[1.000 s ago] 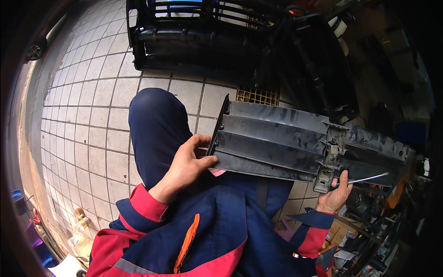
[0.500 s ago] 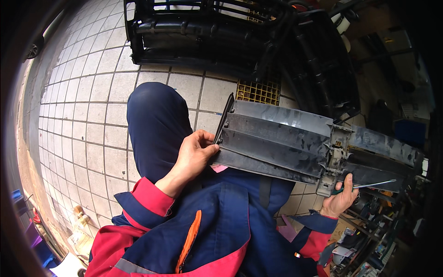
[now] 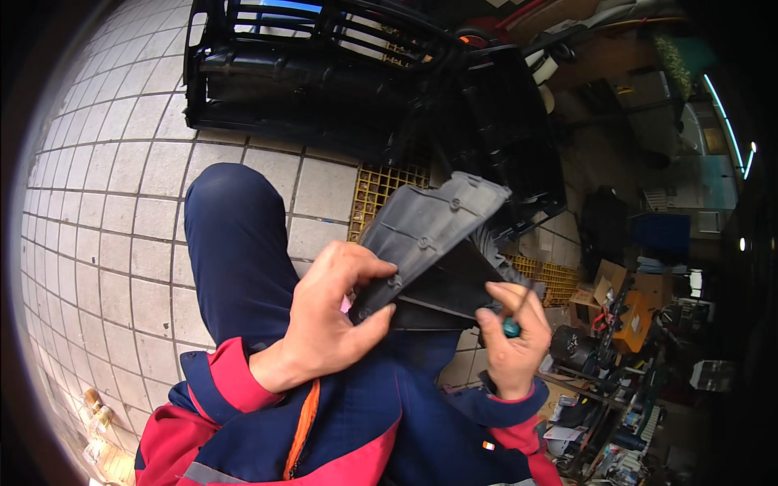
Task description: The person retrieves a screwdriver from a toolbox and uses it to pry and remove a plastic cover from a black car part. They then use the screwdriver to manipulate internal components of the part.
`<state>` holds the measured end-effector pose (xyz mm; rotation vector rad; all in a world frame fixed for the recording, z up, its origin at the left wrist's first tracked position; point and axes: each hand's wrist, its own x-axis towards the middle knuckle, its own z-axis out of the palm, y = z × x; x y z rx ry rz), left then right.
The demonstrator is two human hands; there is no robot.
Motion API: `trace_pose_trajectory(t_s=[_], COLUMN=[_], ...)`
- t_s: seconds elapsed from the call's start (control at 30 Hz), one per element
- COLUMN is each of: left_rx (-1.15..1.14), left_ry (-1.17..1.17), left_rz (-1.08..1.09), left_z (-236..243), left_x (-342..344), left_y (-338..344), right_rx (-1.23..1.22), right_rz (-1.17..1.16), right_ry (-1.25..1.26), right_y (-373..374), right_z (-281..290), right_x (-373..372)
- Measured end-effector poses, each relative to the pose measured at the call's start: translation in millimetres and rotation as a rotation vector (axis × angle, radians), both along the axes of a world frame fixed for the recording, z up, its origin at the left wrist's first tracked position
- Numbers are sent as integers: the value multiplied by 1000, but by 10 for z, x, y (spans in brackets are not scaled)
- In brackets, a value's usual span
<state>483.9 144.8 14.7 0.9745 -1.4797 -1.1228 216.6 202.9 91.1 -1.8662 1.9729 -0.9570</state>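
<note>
Over pale tiles [image 3: 154,219] and yellow grating [image 3: 369,190], just short of a black bumper [image 3: 300,101] and well left of an orange box [image 3: 632,321], holds a slatted panel [image 3: 438,231] tilted, right of the left knee [image 3: 235,211]. With left hand [image 3: 324,316], grips its near end, thumb and fingers clamped on it. With right hand [image 3: 515,348], curls fingers round a green-handled tool [image 3: 510,327]; cannot tell whether fingertips also touch the panel.
</note>
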Motion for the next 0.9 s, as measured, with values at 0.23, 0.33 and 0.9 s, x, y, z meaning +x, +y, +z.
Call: trace_pose_trajectory(t_s=[0.23, 0.33, 0.9], left_rx=[-127, -96, 37], left_ry=[159, 187, 374], left_rz=[-39, 5, -411], left_z=[28, -93, -58], left_x=[-200, -199, -625], left_y=[61, 70, -811], right_rx=[202, 277, -10], right_rz=[101, 73, -16], right_ry=[-10, -62, -46], right_y=[-204, -60, 241], right_z=[26, -53, -35], right_x=[377, 323, 162])
